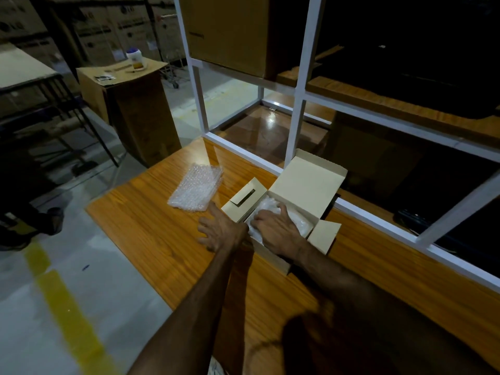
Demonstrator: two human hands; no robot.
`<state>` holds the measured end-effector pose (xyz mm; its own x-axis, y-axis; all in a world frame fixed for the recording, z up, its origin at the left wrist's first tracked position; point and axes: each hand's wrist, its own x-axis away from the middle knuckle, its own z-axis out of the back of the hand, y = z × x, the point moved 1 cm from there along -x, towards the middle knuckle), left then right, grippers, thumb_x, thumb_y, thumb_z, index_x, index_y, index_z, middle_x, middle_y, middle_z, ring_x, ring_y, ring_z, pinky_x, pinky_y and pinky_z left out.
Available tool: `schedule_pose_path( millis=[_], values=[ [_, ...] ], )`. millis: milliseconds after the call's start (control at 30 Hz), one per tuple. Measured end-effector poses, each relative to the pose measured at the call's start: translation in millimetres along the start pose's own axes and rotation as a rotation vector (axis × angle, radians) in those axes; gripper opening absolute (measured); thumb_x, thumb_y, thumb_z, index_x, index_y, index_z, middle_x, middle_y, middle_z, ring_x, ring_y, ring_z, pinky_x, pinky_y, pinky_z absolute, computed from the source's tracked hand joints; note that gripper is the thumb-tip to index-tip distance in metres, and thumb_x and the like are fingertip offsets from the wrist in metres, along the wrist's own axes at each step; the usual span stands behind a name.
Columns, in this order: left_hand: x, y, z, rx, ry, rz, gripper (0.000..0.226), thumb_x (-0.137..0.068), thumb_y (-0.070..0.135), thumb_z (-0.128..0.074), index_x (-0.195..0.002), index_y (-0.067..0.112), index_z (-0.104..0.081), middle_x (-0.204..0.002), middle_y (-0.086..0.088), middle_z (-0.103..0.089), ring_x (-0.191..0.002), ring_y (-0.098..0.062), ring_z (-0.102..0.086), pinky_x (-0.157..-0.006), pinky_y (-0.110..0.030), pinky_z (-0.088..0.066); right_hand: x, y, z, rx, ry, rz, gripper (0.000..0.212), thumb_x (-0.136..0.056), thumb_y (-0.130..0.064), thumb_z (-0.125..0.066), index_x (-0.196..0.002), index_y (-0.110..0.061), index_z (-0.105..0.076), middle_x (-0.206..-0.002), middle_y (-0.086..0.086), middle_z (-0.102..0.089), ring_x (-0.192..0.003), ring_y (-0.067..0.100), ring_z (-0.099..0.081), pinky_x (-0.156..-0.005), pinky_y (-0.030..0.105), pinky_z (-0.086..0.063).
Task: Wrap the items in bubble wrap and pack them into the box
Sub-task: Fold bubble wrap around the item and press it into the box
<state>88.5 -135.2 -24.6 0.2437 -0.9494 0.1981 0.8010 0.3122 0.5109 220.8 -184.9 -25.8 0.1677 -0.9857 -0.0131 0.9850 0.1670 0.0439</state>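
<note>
A small open cardboard box stands on the wooden table, its lid tilted back and side flaps out. Inside lies a white bubble-wrapped bundle. My right hand is inside the box, fingers spread and pressing down on the bundle. My left hand rests flat on the table against the box's left side, fingers spread. A loose sheet of bubble wrap lies on the table to the left of the box.
A white metal shelf frame rises right behind the box, with a large carton on an upper shelf. A tall cardboard box with a jar on top stands on the floor beyond the table. The table's left edge drops to a concrete floor with a yellow line.
</note>
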Motion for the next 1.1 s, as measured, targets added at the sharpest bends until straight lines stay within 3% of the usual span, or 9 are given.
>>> schedule_pose_path(
  millis=[100, 167, 267, 400, 533, 700, 900, 1000, 1100],
  values=[
    [0.3, -0.1, -1.5, 0.005, 0.005, -0.005, 0.115, -0.065, 0.034, -0.092, -0.153, 0.033, -0.018, -0.149, -0.022, -0.036, -0.138, -0.042, -0.038, -0.110, -0.058, -0.037, -12.8, 1.9, -2.0, -0.071, -0.007, -0.014, 0.047, -0.104, -0.047, -0.042, -0.095, -0.019, -0.078, -0.109, 0.009, -0.074, -0.111, 0.037, -0.065, -0.101, 0.059, -0.041],
    [-0.1, -4.3, 1.1, 0.027, -0.018, -0.049, 0.114, -0.067, 0.038, -0.091, -0.154, 0.030, -0.018, -0.148, -0.022, -0.036, -0.137, -0.042, -0.038, -0.108, -0.057, -0.036, -16.7, 6.5, 5.1, -0.051, -0.060, -0.027, 0.031, -0.098, -0.040, -0.055, -0.114, -0.022, -0.075, -0.124, 0.006, -0.069, -0.125, 0.032, -0.058, -0.110, 0.056, -0.033],
    [-2.0, -18.6, 10.2, 0.125, -0.049, -0.126, 0.111, -0.072, 0.050, -0.088, -0.157, 0.027, -0.021, -0.151, -0.021, -0.035, -0.140, -0.043, -0.035, -0.110, -0.058, -0.033, -8.4, 10.7, 15.8, -0.124, 0.001, -0.080, 0.039, -0.086, -0.024, -0.064, -0.124, -0.029, -0.072, -0.126, -0.002, -0.069, -0.126, 0.023, -0.057, -0.110, 0.051, -0.027],
    [-21.3, -54.3, 30.2, 0.198, -0.004, -0.276, 0.075, -0.086, 0.051, -0.078, -0.148, 0.023, -0.046, -0.151, -0.015, -0.045, -0.140, -0.036, -0.040, -0.114, -0.059, -0.033, 18.5, -0.1, 18.8, -0.363, 0.233, -0.247, 0.042, -0.085, -0.004, -0.060, -0.119, -0.025, -0.074, -0.123, -0.007, -0.073, -0.122, 0.013, -0.061, -0.111, 0.049, -0.028],
    [-68.7, -99.1, 50.7, 0.068, -0.008, -0.506, 0.043, -0.095, 0.037, -0.072, -0.133, 0.018, -0.064, -0.140, -0.015, -0.054, -0.131, -0.034, -0.047, -0.105, -0.055, -0.043, 31.6, -47.0, 14.6, -0.462, 0.368, -0.435, 0.035, -0.095, -0.007, -0.057, -0.116, -0.028, -0.076, -0.121, -0.010, -0.072, -0.115, 0.009, -0.062, -0.104, 0.046, -0.036],
    [-131.9, -115.6, 69.0, -0.116, -0.021, -0.716, 0.045, -0.099, 0.041, -0.068, -0.137, 0.017, -0.062, -0.140, -0.016, -0.052, -0.130, -0.037, -0.048, -0.104, -0.060, -0.045, 24.1, -126.6, -1.5, -0.547, 0.414, -0.533, 0.029, -0.097, -0.014, -0.060, -0.110, -0.035, -0.075, -0.117, -0.015, -0.067, -0.112, 0.009, -0.058, -0.098, 0.042, -0.034],
    [-183.4, -102.6, 75.6, -0.342, -0.076, -0.896, 0.062, -0.089, 0.037, -0.078, -0.144, 0.020, -0.056, -0.146, -0.016, -0.049, -0.134, -0.036, -0.043, -0.103, -0.058, -0.040, -13.7, -173.9, -9.2, -0.606, 0.397, -0.588, 0.028, -0.099, -0.017, -0.058, -0.112, -0.037, -0.073, -0.112, -0.017, -0.064, -0.115, 0.008, -0.055, -0.100, 0.041, -0.035],
    [-198.1, -98.0, 74.1, -0.322, -0.112, -1.023, 0.049, -0.096, 0.041, -0.071, -0.139, 0.020, -0.061, -0.142, -0.014, -0.051, -0.130, -0.034, -0.047, -0.102, -0.057, -0.042, -23.2, -184.3, -12.1, -0.629, 0.408, -0.629, 0.028, -0.101, -0.018, -0.055, -0.114, -0.037, -0.071, -0.113, -0.017, -0.062, -0.114, 0.006, -0.054, -0.098, 0.038, -0.037],
    [-206.4, -91.8, 73.8, -0.260, -0.156, -1.083, 0.025, -0.099, 0.038, -0.067, -0.118, 0.021, -0.073, -0.129, -0.009, -0.060, -0.117, -0.030, -0.057, -0.095, -0.052, -0.050, -30.5, -192.1, -14.4, -0.676, 0.427, -0.682, 0.030, -0.101, -0.017, -0.053, -0.117, -0.037, -0.071, -0.114, -0.016, -0.062, -0.113, 0.006, -0.054, -0.097, 0.036, -0.039]
  ],
)
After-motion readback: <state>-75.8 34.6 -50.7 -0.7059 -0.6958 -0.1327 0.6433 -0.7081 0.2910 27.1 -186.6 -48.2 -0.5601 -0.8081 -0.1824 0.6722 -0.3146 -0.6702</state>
